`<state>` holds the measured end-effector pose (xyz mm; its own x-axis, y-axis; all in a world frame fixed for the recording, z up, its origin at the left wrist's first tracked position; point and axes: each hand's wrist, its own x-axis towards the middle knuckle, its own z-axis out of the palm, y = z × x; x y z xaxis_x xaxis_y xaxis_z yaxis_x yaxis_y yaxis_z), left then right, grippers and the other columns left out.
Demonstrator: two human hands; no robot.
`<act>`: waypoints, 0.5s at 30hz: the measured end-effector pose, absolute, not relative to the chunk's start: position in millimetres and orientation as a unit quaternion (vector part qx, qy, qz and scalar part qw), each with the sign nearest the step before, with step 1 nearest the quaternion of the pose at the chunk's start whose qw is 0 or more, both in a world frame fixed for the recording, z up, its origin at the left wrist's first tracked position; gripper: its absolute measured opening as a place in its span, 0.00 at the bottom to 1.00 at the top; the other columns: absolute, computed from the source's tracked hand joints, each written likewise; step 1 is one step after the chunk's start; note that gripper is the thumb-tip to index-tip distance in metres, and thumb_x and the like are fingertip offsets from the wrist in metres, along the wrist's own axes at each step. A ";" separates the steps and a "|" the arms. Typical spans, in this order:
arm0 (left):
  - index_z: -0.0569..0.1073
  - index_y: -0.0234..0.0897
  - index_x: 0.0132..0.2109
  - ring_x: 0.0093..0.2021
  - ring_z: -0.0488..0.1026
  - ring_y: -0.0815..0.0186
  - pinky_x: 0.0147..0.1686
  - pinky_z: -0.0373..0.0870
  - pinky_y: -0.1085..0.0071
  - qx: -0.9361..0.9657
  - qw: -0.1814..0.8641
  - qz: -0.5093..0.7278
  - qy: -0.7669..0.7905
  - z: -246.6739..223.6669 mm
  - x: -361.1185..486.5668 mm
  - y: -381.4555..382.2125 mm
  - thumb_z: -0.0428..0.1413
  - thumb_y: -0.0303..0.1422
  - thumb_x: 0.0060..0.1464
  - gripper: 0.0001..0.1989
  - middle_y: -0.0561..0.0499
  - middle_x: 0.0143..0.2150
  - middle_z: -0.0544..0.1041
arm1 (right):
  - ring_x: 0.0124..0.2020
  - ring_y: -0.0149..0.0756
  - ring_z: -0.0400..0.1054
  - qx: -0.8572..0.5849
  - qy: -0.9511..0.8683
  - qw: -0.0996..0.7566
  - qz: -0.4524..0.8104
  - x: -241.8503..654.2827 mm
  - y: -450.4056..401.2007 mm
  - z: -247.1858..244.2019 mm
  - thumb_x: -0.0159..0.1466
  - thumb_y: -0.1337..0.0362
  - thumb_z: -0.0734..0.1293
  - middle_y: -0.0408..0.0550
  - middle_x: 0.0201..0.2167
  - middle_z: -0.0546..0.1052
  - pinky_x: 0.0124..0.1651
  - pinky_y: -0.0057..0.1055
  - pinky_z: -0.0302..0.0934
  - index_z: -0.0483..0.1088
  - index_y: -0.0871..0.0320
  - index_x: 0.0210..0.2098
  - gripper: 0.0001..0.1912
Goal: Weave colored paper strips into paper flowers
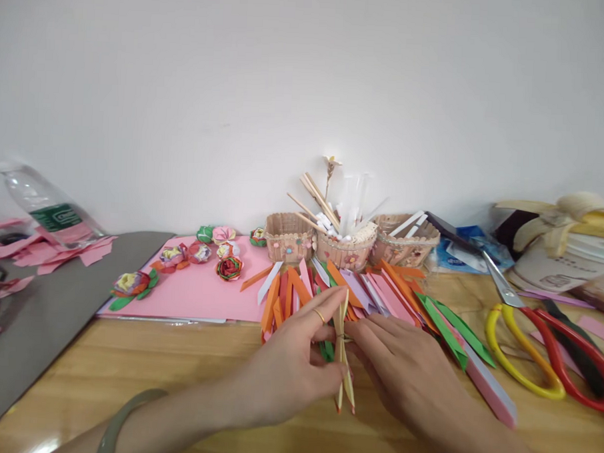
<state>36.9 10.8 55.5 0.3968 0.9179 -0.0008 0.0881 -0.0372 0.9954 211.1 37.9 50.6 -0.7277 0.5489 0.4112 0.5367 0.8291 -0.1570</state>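
Just above the table's front, a small bundle of pale yellow folded paper strips (342,322) stands upright, narrow at its middle, with reddish tips at the lower ends. My left hand (296,356), a ring on one finger, pinches it from the left. From the other side, my right hand (401,364) has its fingers closed at the bundle's middle; a thin tie seems to run there, and the fingertips are partly hidden. Behind both hands lies a pile of folded paper strips (389,294) in orange, pink, purple and white. Green folded strips (445,329) lie beside my right hand.
Folded paper flowers (229,268) rest on pink paper sheets (189,298) at the left. Three small baskets (289,239) stand against the wall, one holding sticks. Large scissors (528,323) lie right; a plastic bottle (52,209) and pink scraps (60,256) lie far left.
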 end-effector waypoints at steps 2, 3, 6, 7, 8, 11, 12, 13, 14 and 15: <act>0.48 0.45 0.63 0.41 0.72 0.63 0.29 0.70 0.74 0.623 0.557 0.356 0.419 59.1 37.5 9.9 0.52 0.21 0.46 0.39 0.40 0.58 0.62 | 0.24 0.34 0.62 -0.285 -0.930 0.233 0.006 211.0 37.9 50.4 0.66 0.69 0.51 0.46 0.22 0.71 0.27 0.29 0.52 0.66 0.60 0.30 0.15; 0.48 0.45 0.63 0.42 0.72 0.63 0.29 0.70 0.75 0.626 0.551 0.348 0.428 61.0 37.6 9.5 0.52 0.21 0.46 0.39 0.40 0.59 0.60 | 0.23 0.33 0.62 -0.282 -0.930 0.238 0.000 211.1 37.8 50.6 0.66 0.69 0.51 0.45 0.21 0.71 0.26 0.29 0.51 0.66 0.60 0.31 0.15; 0.48 0.45 0.63 0.46 0.70 0.62 0.29 0.70 0.75 0.641 0.519 0.332 0.458 65.8 37.0 8.9 0.52 0.22 0.46 0.39 0.41 0.63 0.53 | 0.20 0.32 0.61 -0.275 -0.927 0.256 -0.017 211.9 37.9 52.1 0.66 0.69 0.50 0.44 0.19 0.70 0.25 0.28 0.50 0.67 0.60 0.30 0.17; 0.48 0.46 0.63 0.48 0.69 0.61 0.31 0.71 0.74 0.648 0.508 0.328 0.463 67.1 36.4 8.8 0.52 0.23 0.46 0.38 0.42 0.64 0.52 | 0.20 0.32 0.61 -0.272 -0.926 0.259 -0.018 212.3 37.9 52.8 0.66 0.69 0.50 0.44 0.19 0.70 0.25 0.28 0.50 0.66 0.60 0.29 0.17; 0.48 0.47 0.63 0.50 0.68 0.60 0.33 0.72 0.72 0.658 0.493 0.326 0.466 68.4 35.8 8.7 0.53 0.25 0.47 0.38 0.43 0.64 0.51 | 0.20 0.32 0.61 -0.270 -0.927 0.261 -0.014 212.7 37.8 53.6 0.67 0.69 0.49 0.44 0.19 0.70 0.25 0.28 0.51 0.66 0.60 0.29 0.17; 0.49 0.46 0.62 0.59 0.57 0.54 0.50 0.66 0.59 0.705 0.429 0.299 0.479 71.8 33.6 8.5 0.59 0.33 0.44 0.40 0.45 0.65 0.49 | 0.20 0.31 0.62 -0.263 -0.927 0.267 0.002 213.3 37.4 55.8 0.67 0.65 0.50 0.44 0.19 0.70 0.24 0.27 0.52 0.66 0.60 0.31 0.17; 0.48 0.44 0.63 0.62 0.52 0.53 0.55 0.59 0.55 0.721 0.404 0.285 0.486 72.7 32.8 8.4 0.61 0.36 0.42 0.43 0.45 0.66 0.48 | 0.20 0.31 0.61 -0.262 -0.926 0.272 0.003 213.3 37.4 56.2 0.68 0.64 0.50 0.44 0.19 0.70 0.24 0.27 0.52 0.66 0.61 0.32 0.17; 0.47 0.44 0.63 0.63 0.48 0.52 0.58 0.54 0.52 0.735 0.384 0.272 0.488 73.3 31.8 8.5 0.62 0.39 0.39 0.47 0.45 0.66 0.46 | 0.20 0.31 0.61 -0.261 -0.925 0.277 0.001 213.2 37.5 56.4 0.68 0.63 0.50 0.44 0.19 0.70 0.23 0.27 0.52 0.67 0.61 0.33 0.17; 0.44 0.43 0.64 0.64 0.45 0.52 0.59 0.50 0.51 0.748 0.369 0.262 0.486 73.7 30.6 8.8 0.62 0.41 0.38 0.50 0.44 0.66 0.45 | 0.20 0.31 0.61 -0.262 -0.924 0.279 -0.002 213.1 37.8 56.4 0.68 0.63 0.50 0.44 0.19 0.70 0.23 0.27 0.52 0.67 0.61 0.33 0.17; 0.41 0.44 0.64 0.64 0.44 0.52 0.59 0.49 0.50 0.759 0.359 0.257 0.479 73.7 29.1 9.2 0.62 0.42 0.37 0.52 0.44 0.67 0.43 | 0.20 0.31 0.61 -0.262 -0.924 0.279 -0.005 212.9 38.3 56.0 0.68 0.63 0.50 0.44 0.19 0.70 0.23 0.27 0.53 0.67 0.61 0.33 0.17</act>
<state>29.1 9.2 73.7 0.4095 0.9112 0.0452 0.5424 -0.2830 0.7910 212.9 38.3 56.0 -0.7063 0.4816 0.5189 0.4876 0.8623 -0.1365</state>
